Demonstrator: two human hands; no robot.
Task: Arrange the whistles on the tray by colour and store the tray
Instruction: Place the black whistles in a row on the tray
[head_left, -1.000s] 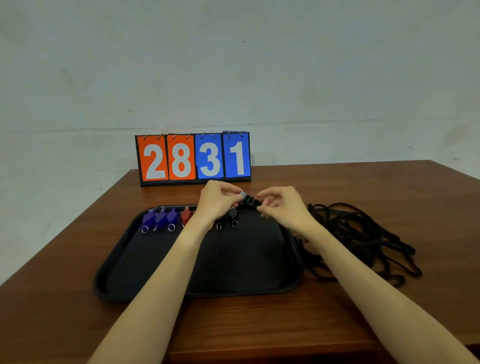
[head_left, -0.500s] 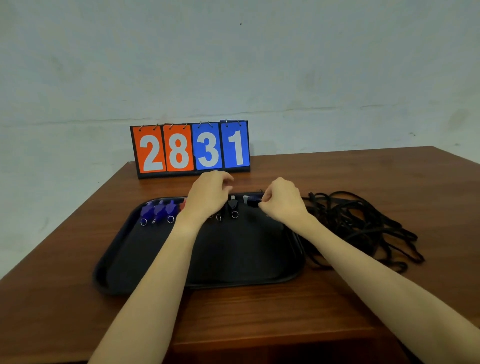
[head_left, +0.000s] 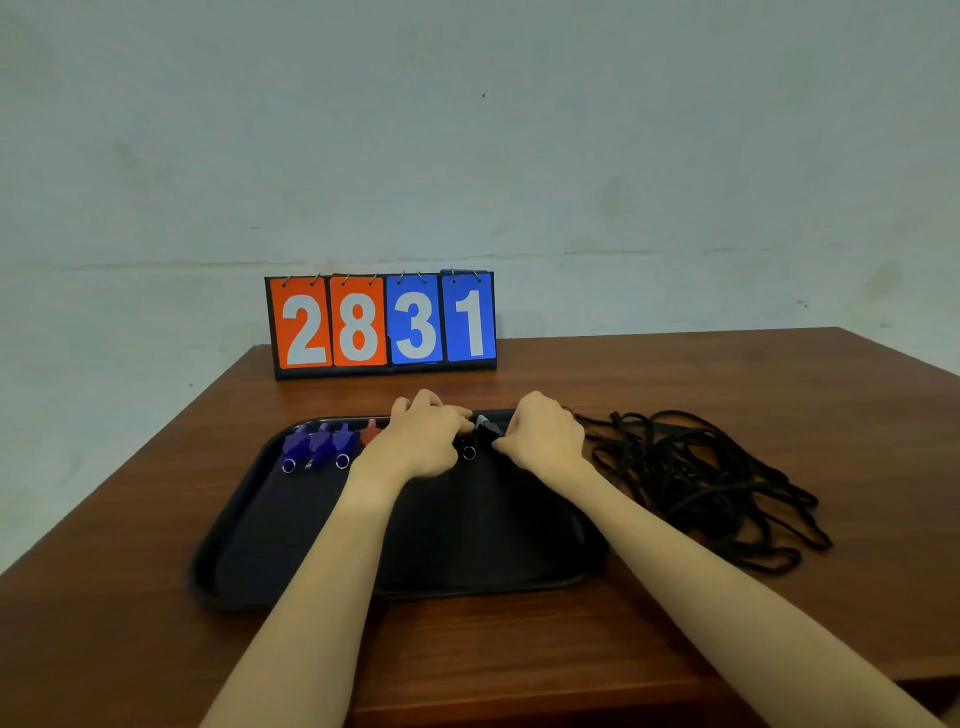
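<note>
Lying at the tray's (head_left: 234, 545) far edge, a black whistle (head_left: 485, 429) points its pale mouthpiece away and slightly left, long axis running front to back. The right hand (head_left: 545, 441) pinches its near end with curled fingers. The left hand (head_left: 423, 441), fingers curled, touches its left side. Leftward sit a red whistle (head_left: 371, 432) and three blue whistles (head_left: 319, 447), rings toward the person. Cords (head_left: 701, 478) lie right of the tray.

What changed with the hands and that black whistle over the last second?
Both hands came down from above the tray to its far edge. The right hand set the black whistle into the row and still pinches it; the left hand lies alongside. Blue whistles, cords and scoreboard stayed.
</note>
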